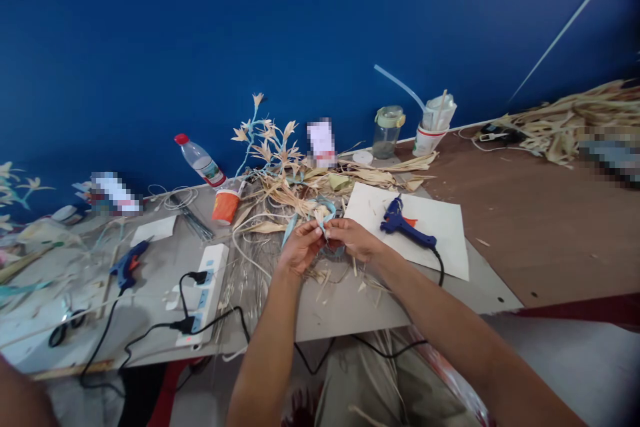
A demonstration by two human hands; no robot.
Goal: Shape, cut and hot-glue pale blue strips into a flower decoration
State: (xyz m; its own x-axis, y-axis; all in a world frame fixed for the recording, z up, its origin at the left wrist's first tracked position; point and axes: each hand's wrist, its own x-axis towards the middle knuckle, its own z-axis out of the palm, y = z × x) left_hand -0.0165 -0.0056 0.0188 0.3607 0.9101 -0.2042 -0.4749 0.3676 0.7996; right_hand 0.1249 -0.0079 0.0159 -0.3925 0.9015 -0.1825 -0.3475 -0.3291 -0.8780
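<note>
**The left hand [301,245] and right hand [350,238] pinch a small piece [321,215]**

Both hands hold the same piece by the fingertips, close together, just above the surface [320,328]. The piece is pale with some blue on it (it is too small to tell just what it is).

To the right of the hands, a blue glue gun [414,233] lies on a white paper [450,240]. Just past the hands there is a messy pile of dry leaves [370,179]. A blue branch with pale flowers [270,147] stands up out past the hands. To the left of the branch, also past the hands, are an orange cup [225,207] and a bottle [201,161] that leans over.

Thin wires [255,273] lie right beside the left hand. A bit more to the left is a white power strip [213,287] with black plugs in it. Well away to the left are another glue gun [129,265] and scissors [65,328].
</note>
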